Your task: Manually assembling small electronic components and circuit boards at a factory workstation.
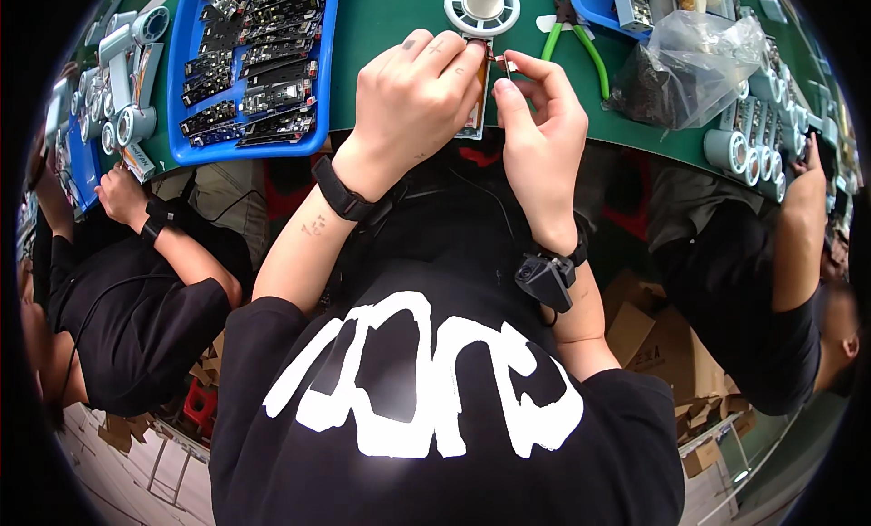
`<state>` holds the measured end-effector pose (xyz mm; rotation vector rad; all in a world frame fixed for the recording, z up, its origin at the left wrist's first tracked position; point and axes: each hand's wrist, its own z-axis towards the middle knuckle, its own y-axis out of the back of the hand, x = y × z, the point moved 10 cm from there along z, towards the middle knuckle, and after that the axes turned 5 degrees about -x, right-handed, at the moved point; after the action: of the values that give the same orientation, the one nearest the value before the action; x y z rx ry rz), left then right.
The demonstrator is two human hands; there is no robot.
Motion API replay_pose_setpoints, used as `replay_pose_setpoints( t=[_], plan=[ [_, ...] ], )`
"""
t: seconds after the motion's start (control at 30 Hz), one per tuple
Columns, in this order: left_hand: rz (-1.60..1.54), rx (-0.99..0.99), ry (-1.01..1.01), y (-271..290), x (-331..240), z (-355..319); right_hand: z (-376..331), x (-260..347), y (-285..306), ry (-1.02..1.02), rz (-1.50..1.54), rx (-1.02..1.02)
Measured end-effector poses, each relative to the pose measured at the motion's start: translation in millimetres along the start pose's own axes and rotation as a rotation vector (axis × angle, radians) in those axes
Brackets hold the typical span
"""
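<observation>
A light-blue handheld fan body (pixel 482 7) lies on the green table straight ahead, its round spoked head pointing away from me. Orange shows inside its opened handle. My left hand (pixel 408 100) is closed over the handle just below the head, its fingertips partly hidden behind the knuckles. Beside the handle's right edge, my right hand (pixel 544 131) pinches a small thin part (pixel 510 66) with red and white on it between thumb and forefinger; its exact kind is too small to tell.
A blue tray (pixel 325 73) of black circuit boards stands left. Green-handled cutters (pixel 594 62), a clear plastic bag (pixel 694 68) and another blue tray (pixel 585 2) are on the right. Fan bodies (pixel 136 125) cluster at both sides, where co-workers (pixel 136 290) sit close.
</observation>
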<state>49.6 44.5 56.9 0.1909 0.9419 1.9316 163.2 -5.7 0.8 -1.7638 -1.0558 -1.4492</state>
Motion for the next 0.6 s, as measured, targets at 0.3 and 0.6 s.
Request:
replay_pose_setpoints(
  t=[0.3, 0.6],
  plan=[
    [-0.041, 0.159, 0.024, -12.5, -0.1, 0.2, 2.9, 16.3, 3.1, 0.350, -0.243, -0.149],
    [-0.516, -0.108, 0.593, -6.0, 26.4, -37.9, -1.6, 30.9, -7.7, 0.409, -0.395, -0.202]
  ],
)
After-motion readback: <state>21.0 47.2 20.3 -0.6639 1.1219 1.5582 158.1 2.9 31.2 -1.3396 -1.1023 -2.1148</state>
